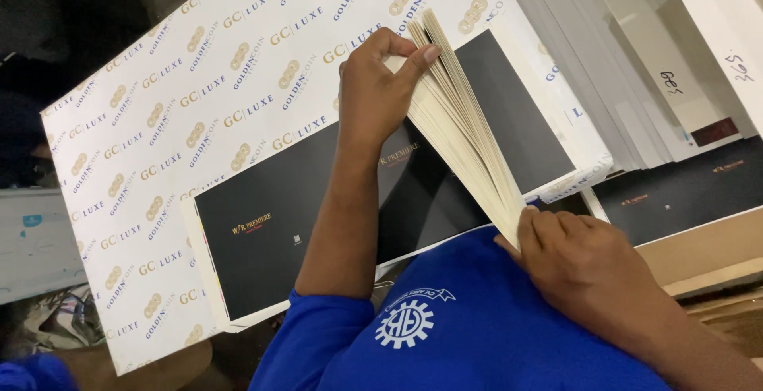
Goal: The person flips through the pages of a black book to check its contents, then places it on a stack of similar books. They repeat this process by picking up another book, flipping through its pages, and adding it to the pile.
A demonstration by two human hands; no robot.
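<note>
You are working over a large white wrapping sheet (pixel 199 121) patterned with repeated gold and blue marks, on which a black printed sheet (pixel 270 240) is lying flat. Your left hand (pixel 377 89) is pinching the upper end of a fanned stack of cream-edged sheets (pixel 465 129) (thumb pressing on the top edge). Your right hand (pixel 588 268) is gripping the stack's lower corner. Further right, white stacks (pixel 604 65) are resting beside it.

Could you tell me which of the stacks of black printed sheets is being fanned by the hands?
The near stack of black sheets on the patterned white paper; the other black stack lies flat, untouched, at the right.
</note>
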